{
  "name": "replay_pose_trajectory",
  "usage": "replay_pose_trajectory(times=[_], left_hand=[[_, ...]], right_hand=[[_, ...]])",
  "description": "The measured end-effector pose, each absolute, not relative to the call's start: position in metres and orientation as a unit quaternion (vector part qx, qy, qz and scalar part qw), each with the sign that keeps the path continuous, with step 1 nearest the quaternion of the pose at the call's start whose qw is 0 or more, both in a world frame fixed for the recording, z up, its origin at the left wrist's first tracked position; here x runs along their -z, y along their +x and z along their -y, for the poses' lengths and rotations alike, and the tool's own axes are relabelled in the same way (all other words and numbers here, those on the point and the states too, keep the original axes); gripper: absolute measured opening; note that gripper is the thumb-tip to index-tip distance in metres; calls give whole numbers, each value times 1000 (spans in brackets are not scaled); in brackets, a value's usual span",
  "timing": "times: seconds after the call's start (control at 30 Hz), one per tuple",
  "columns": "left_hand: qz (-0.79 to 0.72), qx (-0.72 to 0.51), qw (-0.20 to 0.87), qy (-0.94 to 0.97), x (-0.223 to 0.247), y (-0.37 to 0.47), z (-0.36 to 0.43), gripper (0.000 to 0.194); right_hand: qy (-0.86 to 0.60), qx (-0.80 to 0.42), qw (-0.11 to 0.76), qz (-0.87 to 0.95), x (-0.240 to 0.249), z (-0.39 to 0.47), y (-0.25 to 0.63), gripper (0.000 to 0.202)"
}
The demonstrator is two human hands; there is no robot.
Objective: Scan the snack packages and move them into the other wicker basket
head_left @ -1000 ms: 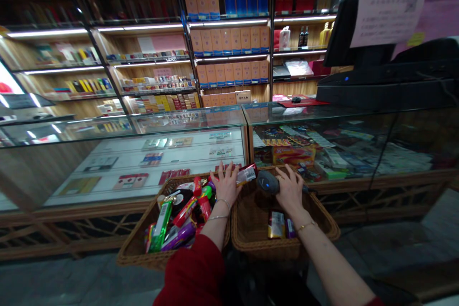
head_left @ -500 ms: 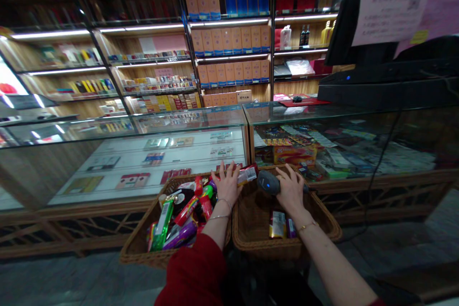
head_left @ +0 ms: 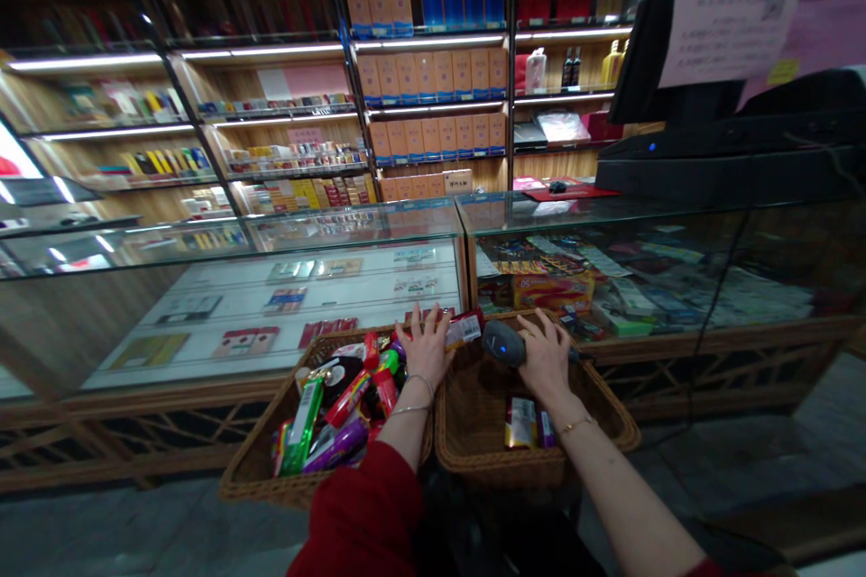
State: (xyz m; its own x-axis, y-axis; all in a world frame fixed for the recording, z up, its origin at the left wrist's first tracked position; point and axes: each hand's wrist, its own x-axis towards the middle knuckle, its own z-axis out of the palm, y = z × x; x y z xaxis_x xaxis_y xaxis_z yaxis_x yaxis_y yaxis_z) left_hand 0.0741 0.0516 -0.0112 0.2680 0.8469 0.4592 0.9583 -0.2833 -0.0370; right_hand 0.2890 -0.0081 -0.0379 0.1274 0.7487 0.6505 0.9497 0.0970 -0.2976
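Observation:
My left hand (head_left: pixel 426 350) reaches over the right rim of the left wicker basket (head_left: pixel 236 474). It holds a red candy packet (head_left: pixel 464 329), whose barcode label faces up toward me; part of the packet is hidden behind the fingers. My right hand (head_left: pixel 545 355) is wrapped around a dark handheld barcode scanner (head_left: pixel 502 343) above the right wicker basket (head_left: pixel 443 437). The scanner's head, with a small blue light, points left toward the packet. In the right basket lie a gold-and-red packet (head_left: pixel 520 423) and a purple packet (head_left: pixel 546 429).
The left basket holds several wrapped sweets, among them a green packet (head_left: pixel 304 424) and a purple one (head_left: pixel 342 446). Behind the baskets stands a glass display counter (head_left: pixel 338 230). A monitor (head_left: pixel 640 59) stands at the right, with a cable (head_left: pixel 710 325) hanging down. Stocked shelves line the wall.
The view has shifted very slightly. Both hands, the packet and the scanner keep nearly the same positions relative to each other.

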Motion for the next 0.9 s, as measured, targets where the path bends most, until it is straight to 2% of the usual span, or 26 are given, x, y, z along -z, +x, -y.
replay_pose_trajectory(times=[0.9], left_hand=[[578, 186, 145, -782, 15, 73, -55, 69]], right_hand=[[-652, 132, 370, 649, 35, 12, 288, 29]])
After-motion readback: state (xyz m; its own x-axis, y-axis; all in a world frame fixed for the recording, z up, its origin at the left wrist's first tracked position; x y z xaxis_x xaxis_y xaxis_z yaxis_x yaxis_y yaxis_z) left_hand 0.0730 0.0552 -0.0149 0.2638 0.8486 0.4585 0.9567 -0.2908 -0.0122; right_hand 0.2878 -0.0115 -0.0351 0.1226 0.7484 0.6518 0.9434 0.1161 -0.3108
